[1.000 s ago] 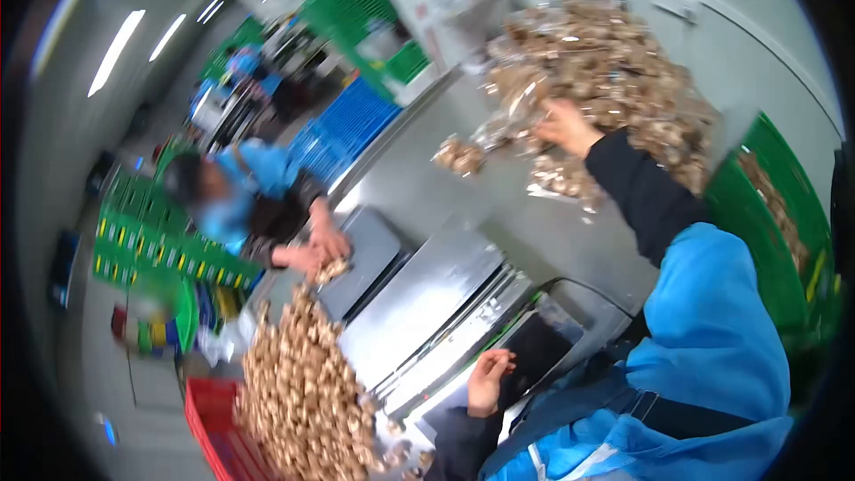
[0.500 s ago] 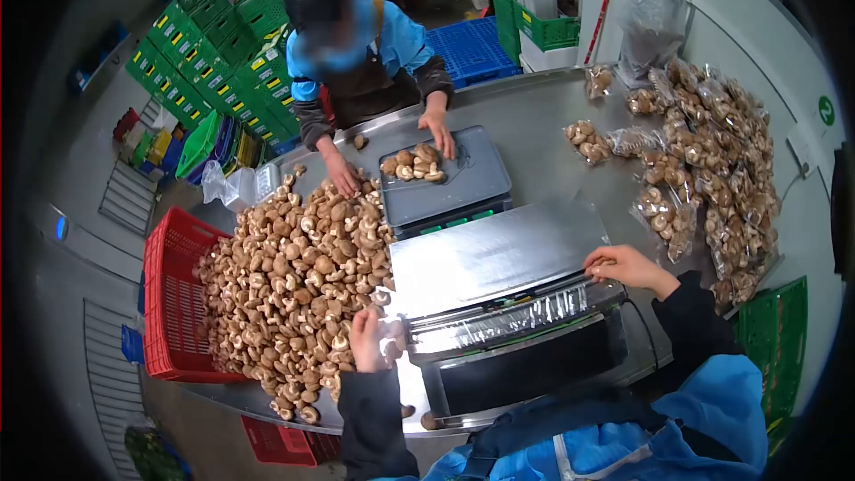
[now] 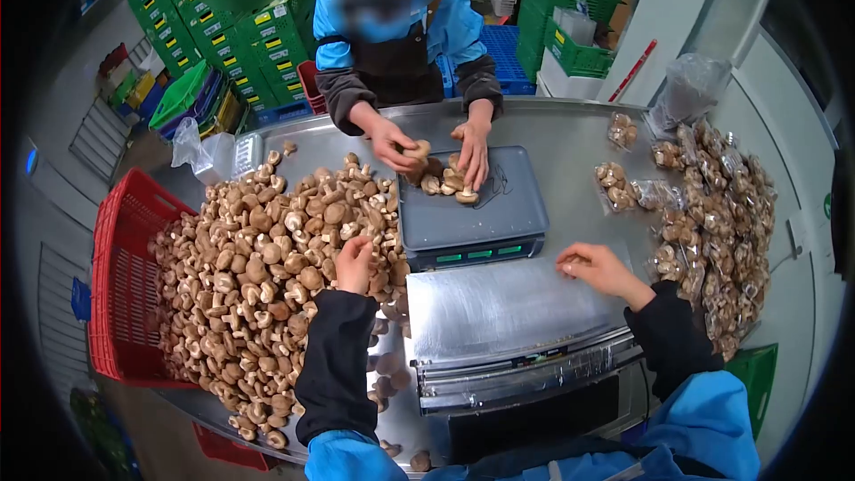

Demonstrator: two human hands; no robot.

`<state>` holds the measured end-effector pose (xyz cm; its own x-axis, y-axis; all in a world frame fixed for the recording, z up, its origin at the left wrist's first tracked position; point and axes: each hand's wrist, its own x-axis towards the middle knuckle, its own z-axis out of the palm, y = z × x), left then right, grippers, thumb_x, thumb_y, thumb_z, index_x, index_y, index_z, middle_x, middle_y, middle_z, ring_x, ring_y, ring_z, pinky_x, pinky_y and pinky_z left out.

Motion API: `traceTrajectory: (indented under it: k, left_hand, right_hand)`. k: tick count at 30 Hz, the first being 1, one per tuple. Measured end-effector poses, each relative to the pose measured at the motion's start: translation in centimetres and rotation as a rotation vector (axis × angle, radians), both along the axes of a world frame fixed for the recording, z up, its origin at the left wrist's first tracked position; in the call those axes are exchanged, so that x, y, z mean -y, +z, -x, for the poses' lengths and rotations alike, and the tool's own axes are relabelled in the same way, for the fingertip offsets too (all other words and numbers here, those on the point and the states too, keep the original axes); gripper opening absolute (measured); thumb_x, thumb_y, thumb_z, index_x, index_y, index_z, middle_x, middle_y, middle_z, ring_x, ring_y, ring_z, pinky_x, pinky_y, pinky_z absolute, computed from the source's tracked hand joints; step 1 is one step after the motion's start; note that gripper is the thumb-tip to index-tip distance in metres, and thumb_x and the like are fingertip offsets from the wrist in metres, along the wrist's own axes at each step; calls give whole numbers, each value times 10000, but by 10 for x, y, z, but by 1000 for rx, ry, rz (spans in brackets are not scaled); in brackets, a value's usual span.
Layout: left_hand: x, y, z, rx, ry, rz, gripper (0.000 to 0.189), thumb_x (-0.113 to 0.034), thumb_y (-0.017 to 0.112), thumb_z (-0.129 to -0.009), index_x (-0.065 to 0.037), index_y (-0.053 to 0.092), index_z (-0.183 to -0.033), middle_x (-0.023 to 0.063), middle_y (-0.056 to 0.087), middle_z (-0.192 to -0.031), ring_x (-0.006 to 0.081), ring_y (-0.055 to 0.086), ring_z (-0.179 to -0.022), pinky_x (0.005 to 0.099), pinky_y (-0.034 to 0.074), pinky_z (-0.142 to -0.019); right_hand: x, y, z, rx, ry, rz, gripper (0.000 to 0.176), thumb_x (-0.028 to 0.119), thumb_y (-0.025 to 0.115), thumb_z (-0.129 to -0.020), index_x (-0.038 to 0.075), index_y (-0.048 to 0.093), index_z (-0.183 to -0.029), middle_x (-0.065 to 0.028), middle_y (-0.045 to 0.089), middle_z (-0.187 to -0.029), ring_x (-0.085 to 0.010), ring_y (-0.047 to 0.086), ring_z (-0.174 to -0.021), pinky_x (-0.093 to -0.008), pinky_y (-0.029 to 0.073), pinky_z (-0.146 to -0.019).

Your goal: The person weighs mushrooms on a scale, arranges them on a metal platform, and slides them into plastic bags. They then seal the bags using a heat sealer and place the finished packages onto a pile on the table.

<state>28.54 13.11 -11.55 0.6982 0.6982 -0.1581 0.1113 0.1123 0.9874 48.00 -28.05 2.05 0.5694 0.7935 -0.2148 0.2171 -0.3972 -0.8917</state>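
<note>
My left hand (image 3: 354,264) hovers over the right edge of the mushroom heap (image 3: 258,285), fingers loosely bent and nothing visible in them. Over the right part of the shiny metal plate (image 3: 499,307) is my right hand (image 3: 606,271), half curled and apparently without a thing in it. Between and beyond my hands stands a grey scale (image 3: 472,223) with green displays. A co-worker's hand (image 3: 396,144) holds a mushroom (image 3: 417,150) above it, while the other hand (image 3: 473,153) touches several mushrooms (image 3: 445,180) on the scale.
Film-wrapped mushroom packs (image 3: 712,223) are piled at the right. A tipped red crate (image 3: 111,276) borders the heap at the left. Nearest my body is the film-wrapping machine (image 3: 534,374). Green crates (image 3: 232,53) are stacked behind the co-worker.
Both my hands have moved forward, away from the wrapper's front edge, toward the scale. The co-worker has lifted a mushroom over the scale. The camera view has shifted.
</note>
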Motion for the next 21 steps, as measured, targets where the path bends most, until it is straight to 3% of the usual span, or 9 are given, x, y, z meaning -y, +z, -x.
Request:
traceTrajectory:
  k: [3,6,9,10,16,18,20,21]
  left_hand:
    - [-12,6,-32,-71,-49,-138,230,-113,533,-934,-12,575,-1136,41,649,-931,101,587,-761,237,463,-648]
    - [-25,6,-67,-112,-108,-260,260,-49,519,-919,30,561,-1164,82,642,-1038,147,603,-883,257,480,-750]
    - [-38,-1,-100,-106,-99,-293,259,-21,536,-889,19,586,-1140,110,660,-1022,149,615,-865,268,490,-744]
    - [-41,1,-109,-135,-156,-312,302,-8,497,-901,50,537,-1195,131,626,-1109,189,604,-973,292,491,-811]
    - [-54,-15,-163,-263,-170,-572,379,-162,548,-931,65,503,-1231,159,617,-1130,203,592,-1013,306,469,-871]
    - [-52,-16,-175,-394,-195,-633,406,-232,577,-904,30,539,-1212,196,607,-1146,289,592,-1030,347,446,-902]
    - [-37,-3,-183,-521,-175,-810,408,-252,595,-883,4,562,-1199,205,603,-1139,339,585,-1033,369,441,-907]
    - [-31,0,-185,-528,-116,-770,410,-262,628,-833,-41,596,-1176,190,565,-1187,376,518,-1109,406,405,-958]
  right_hand:
    - [-37,-26,-39,-233,-81,-134,244,88,585,-892,-6,575,-1118,-96,655,-971,-126,611,-840,-245,490,-747]
    - [-76,-54,-66,-173,-168,-160,328,86,594,-882,6,523,-1192,-125,616,-1071,-144,598,-888,-256,488,-774]
    - [-112,-77,-83,-45,-145,-121,480,113,652,-844,16,454,-1270,-161,544,-1192,-165,584,-929,-280,487,-802]
    - [-122,-83,-86,-50,-149,-109,541,125,675,-825,20,427,-1294,-170,519,-1220,-174,584,-934,-287,486,-809]
    - [-187,-103,-96,-152,-278,-166,777,177,764,-733,38,347,-1374,-195,457,-1286,-208,568,-979,-306,479,-831]
    - [-208,-108,-99,-164,-337,-233,779,190,768,-723,38,361,-1370,-196,462,-1279,-232,555,-1029,-319,472,-855]
    - [-218,-113,-105,34,-289,-130,765,203,766,-720,34,380,-1359,-199,464,-1272,-259,534,-1074,-337,458,-884]
    - [-220,-116,-107,132,-263,-78,759,210,765,-719,33,389,-1354,-200,465,-1268,-273,524,-1096,-346,451,-898]
